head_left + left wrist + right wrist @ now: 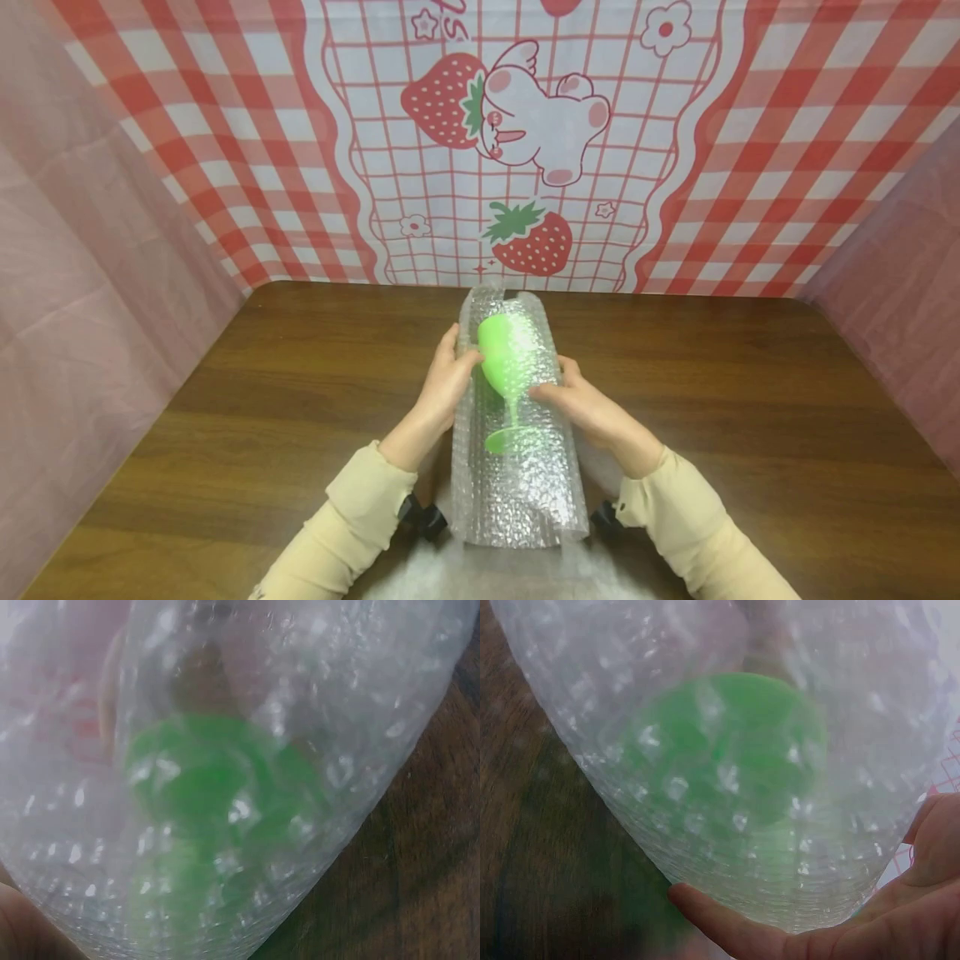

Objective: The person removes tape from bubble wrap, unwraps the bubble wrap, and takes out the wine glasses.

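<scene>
A bright green plastic goblet (494, 353) lies on its side inside a sheet of clear bubble wrap (517, 500), its bowl toward the far side and its round foot nearer. The wrap's right flap covers part of the goblet; its left side is folded up. My left hand (446, 379) grips the wrap's left edge, thumb at the bowl. On the other side my right hand (592, 408) holds the right flap, thumb over it near the stem. In both wrist views the goblet's foot shows blurred green through the wrap, with my right thumb (727, 922) against the plastic.
A brown wood-grain table (300, 383) lies beneath. Behind it hangs a red-and-white checked cloth (247, 167) with strawberry prints, and pink curtains (97, 242) flank both sides. A translucent sheet (517, 575) covers the near edge of the table.
</scene>
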A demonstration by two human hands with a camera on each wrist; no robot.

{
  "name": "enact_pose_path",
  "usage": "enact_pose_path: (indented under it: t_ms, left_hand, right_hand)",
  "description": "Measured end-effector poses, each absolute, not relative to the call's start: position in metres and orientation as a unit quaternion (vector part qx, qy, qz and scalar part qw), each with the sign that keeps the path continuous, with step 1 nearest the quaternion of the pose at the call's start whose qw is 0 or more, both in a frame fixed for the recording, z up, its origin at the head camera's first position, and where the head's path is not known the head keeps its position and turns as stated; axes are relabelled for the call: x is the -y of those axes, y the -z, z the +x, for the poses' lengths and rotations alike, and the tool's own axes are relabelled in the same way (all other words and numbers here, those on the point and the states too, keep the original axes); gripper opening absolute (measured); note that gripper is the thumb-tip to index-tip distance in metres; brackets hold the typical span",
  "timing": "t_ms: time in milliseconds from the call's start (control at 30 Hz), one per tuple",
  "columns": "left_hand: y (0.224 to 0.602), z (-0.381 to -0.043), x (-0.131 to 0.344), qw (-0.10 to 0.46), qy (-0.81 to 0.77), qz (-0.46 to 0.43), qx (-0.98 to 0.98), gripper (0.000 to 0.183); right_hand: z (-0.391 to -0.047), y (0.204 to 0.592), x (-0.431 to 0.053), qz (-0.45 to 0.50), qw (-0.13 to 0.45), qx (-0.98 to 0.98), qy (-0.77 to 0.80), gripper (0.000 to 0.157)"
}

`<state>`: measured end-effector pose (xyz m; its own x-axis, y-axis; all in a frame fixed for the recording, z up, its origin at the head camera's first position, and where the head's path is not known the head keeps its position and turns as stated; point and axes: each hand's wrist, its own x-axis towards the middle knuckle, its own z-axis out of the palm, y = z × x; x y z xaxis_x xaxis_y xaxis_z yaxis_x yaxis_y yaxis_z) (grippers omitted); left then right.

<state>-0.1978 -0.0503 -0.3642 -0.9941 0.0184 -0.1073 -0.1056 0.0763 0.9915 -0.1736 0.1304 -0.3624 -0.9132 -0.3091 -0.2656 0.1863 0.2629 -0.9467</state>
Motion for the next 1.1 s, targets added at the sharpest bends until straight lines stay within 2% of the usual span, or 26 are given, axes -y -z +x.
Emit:
enact_pose_path:
  t_ms: [1100]
  left_hand:
    - [0.3680,-0.2042,0.0542,0.034,-0.672,-0.045,-0.738,0.073]
  right_hand:
    - [-0.1803,0.3617,-0.1395,-0.008,0.199,-0.752,0.628,0.067]
